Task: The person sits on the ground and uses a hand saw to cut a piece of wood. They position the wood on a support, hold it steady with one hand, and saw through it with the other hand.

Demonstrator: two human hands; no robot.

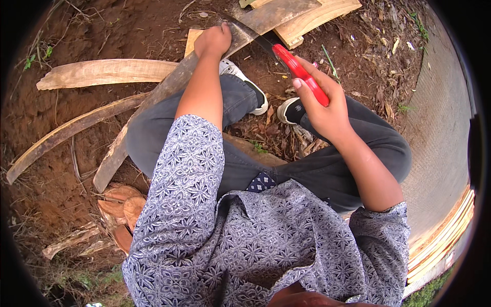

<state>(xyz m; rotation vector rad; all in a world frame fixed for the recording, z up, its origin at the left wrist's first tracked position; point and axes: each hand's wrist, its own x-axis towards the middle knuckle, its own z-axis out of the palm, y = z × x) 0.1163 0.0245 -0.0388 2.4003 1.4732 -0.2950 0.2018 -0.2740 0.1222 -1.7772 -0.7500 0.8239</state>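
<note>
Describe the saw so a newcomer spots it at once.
Find the long weathered board slanting past the person's left knee. Toward its far end, the right hand grips the saw, whose dark blade reaches over the board. The bright red handle sets it apart from the board and pale plank beyond.

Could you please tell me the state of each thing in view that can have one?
Left hand: curled on the long plank, grip unclear
Right hand: wrapped around the saw's red handle
Saw: held, blade exposed across the plank
Long plank: aslant
Pale board: lying on the soil
Wood discs: heaped, overlapping
Thin slats: stacked
Shoes: worn
</note>
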